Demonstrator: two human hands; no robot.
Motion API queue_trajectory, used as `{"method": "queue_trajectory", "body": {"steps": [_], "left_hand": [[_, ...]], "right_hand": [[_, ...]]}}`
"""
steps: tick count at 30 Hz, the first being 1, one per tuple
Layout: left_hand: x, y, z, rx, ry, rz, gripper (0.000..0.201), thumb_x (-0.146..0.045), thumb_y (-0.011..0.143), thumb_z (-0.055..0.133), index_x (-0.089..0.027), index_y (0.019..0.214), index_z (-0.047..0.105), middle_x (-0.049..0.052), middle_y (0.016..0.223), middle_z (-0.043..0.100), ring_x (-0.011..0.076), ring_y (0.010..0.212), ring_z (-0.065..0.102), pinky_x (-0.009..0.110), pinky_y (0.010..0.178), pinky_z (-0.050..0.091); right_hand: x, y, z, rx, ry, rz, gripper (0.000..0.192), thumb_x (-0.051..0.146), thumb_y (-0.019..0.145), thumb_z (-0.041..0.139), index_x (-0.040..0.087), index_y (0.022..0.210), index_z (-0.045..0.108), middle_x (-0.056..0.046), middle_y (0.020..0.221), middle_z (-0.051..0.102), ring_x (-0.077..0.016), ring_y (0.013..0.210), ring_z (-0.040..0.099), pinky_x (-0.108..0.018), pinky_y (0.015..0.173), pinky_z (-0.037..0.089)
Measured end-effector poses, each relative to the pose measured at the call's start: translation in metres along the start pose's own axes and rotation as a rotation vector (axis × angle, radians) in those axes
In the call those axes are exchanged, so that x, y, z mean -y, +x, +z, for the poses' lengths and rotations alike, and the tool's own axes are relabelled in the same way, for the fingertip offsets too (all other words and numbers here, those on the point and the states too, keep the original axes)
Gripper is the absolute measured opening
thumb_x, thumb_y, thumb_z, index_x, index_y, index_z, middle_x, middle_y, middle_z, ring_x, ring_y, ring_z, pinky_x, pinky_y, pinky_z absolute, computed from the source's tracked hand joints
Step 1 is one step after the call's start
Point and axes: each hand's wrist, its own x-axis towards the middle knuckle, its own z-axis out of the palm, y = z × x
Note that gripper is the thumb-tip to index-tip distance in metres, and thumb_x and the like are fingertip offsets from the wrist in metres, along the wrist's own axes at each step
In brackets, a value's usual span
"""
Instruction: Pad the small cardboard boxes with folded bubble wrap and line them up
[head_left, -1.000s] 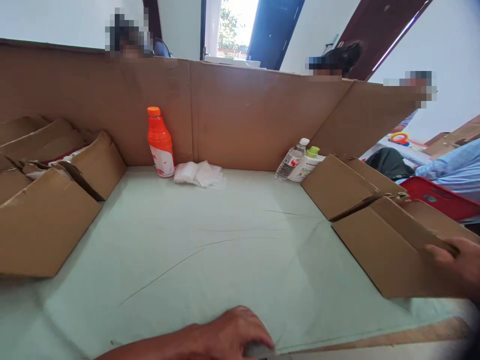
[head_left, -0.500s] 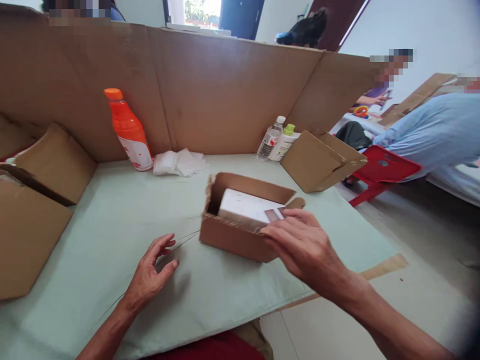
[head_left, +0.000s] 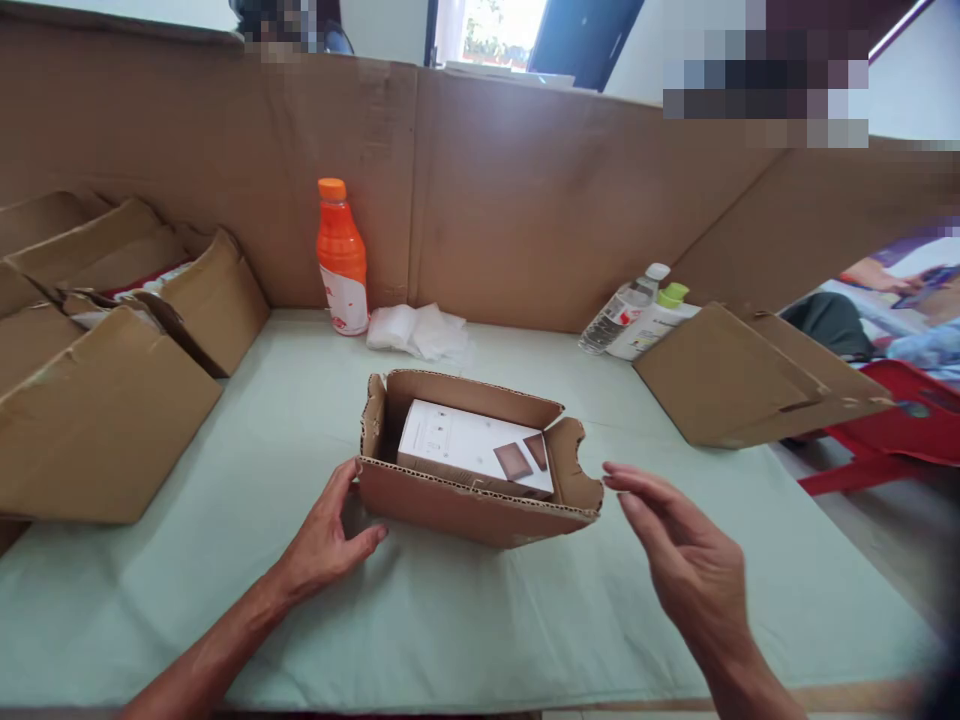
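Note:
An open-topped cardboard box (head_left: 476,515) stands on the pale green cloth of the table in front of me. Inside it lies a white carton (head_left: 457,440) with brown squares printed on its top. My left hand (head_left: 330,535) is at the box's left end, fingertips by its edge and thumb apart; whether it touches cannot be made out. Just off the box's right end, my right hand (head_left: 682,550) is raised with its fingers stretched out and nothing in it.
Behind the box are an orange bottle (head_left: 343,260), crumpled white tissue (head_left: 420,332), a clear water bottle (head_left: 624,310) and a white bottle with green cap (head_left: 652,322). Cardboard boxes stand left (head_left: 112,420) and right (head_left: 735,380). A cardboard wall (head_left: 525,200) runs along the back.
My right hand has let go of the white carton, which now lies in the box, and moved off to the right. My left hand has come up to the box's left end. The view has turned left.

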Motion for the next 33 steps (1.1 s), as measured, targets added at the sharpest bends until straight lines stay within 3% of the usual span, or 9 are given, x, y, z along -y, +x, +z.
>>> {"method": "queue_trajectory", "body": {"steps": [2,5,10,14,18,23,28,31,33], "left_hand": [[0.002,0.016,-0.007,0.032,0.009,0.031,0.092,-0.044,0.076,0.074,-0.02,0.155,0.033,0.018,0.154,0.044,0.0379,0.145,0.039,0.058,0.118,0.036],[0.008,0.039,-0.015,0.1,-0.04,0.106,0.11,-0.052,0.067,0.081,-0.019,0.158,0.027,0.019,0.158,0.038,0.0405,0.149,0.033,0.058,0.12,0.032],[0.021,0.051,-0.006,0.197,-0.17,0.18,0.098,-0.056,0.073,0.075,-0.014,0.152,0.036,0.015,0.147,0.051,0.0429,0.133,0.052,0.058,0.11,0.043],[0.03,0.061,0.006,0.154,-0.173,0.208,0.111,-0.042,0.065,0.084,-0.02,0.157,0.026,0.016,0.154,0.042,0.0415,0.137,0.047,0.058,0.114,0.04],[0.039,0.102,0.009,0.066,-0.258,0.217,0.123,-0.03,0.058,0.089,-0.025,0.159,0.019,0.016,0.159,0.032,0.0413,0.143,0.037,0.056,0.116,0.038],[0.051,0.141,0.019,-0.05,-0.271,0.231,0.11,-0.024,0.067,0.081,-0.025,0.158,0.019,0.016,0.162,0.029,0.0386,0.148,0.031,0.056,0.121,0.029],[0.06,0.135,0.032,-0.172,-0.157,0.266,0.108,-0.019,0.068,0.077,-0.025,0.158,0.019,0.016,0.161,0.03,0.0376,0.149,0.031,0.057,0.123,0.026],[0.06,0.132,0.034,-0.176,-0.144,0.277,0.108,-0.018,0.068,0.076,-0.027,0.159,0.019,0.015,0.162,0.031,0.0364,0.149,0.032,0.056,0.122,0.029],[0.059,0.133,0.033,-0.172,-0.136,0.284,0.108,-0.017,0.068,0.076,-0.028,0.159,0.018,0.015,0.162,0.031,0.036,0.149,0.032,0.056,0.121,0.031]], "right_hand": [[0.013,0.016,-0.002,-0.007,-0.032,-0.064,0.025,0.043,0.094,0.062,0.027,0.11,0.072,-0.007,0.121,0.073,-0.0259,0.116,0.067,-0.044,0.103,0.052],[0.017,0.032,0.0,0.155,-0.066,-0.086,0.043,0.049,0.093,0.059,0.028,0.13,0.066,-0.009,0.123,0.072,-0.0267,0.11,0.07,-0.039,0.089,0.059],[-0.023,-0.002,0.034,0.142,0.035,0.145,0.045,0.052,0.099,0.045,0.026,0.125,0.071,-0.009,0.119,0.075,-0.0284,0.109,0.071,-0.039,0.085,0.062],[-0.025,-0.019,0.073,0.164,0.361,0.32,0.047,0.053,0.097,0.048,0.027,0.131,0.067,-0.008,0.129,0.07,-0.0303,0.123,0.063,-0.044,0.099,0.056],[-0.001,0.026,0.112,0.098,0.735,0.367,0.055,0.053,0.093,0.055,0.029,0.142,0.059,-0.002,0.144,0.061,-0.0259,0.138,0.052,-0.041,0.114,0.042],[-0.008,0.081,0.149,0.095,0.732,0.417,0.056,0.053,0.089,0.056,0.026,0.137,0.063,-0.001,0.139,0.065,-0.024,0.137,0.051,-0.039,0.114,0.041],[-0.021,0.104,0.13,0.12,0.494,0.378,0.052,0.053,0.083,0.06,0.02,0.122,0.072,-0.007,0.129,0.071,-0.0301,0.128,0.058,-0.046,0.109,0.044],[0.013,0.128,0.099,-0.027,0.204,0.137,0.042,0.049,0.086,0.061,0.023,0.116,0.074,-0.006,0.121,0.073,-0.0278,0.12,0.062,-0.047,0.11,0.043],[0.055,0.146,0.09,-0.016,0.078,-0.092,0.033,0.045,0.09,0.061,0.027,0.114,0.075,-0.004,0.117,0.074,-0.0248,0.115,0.064,-0.044,0.107,0.045]]}}
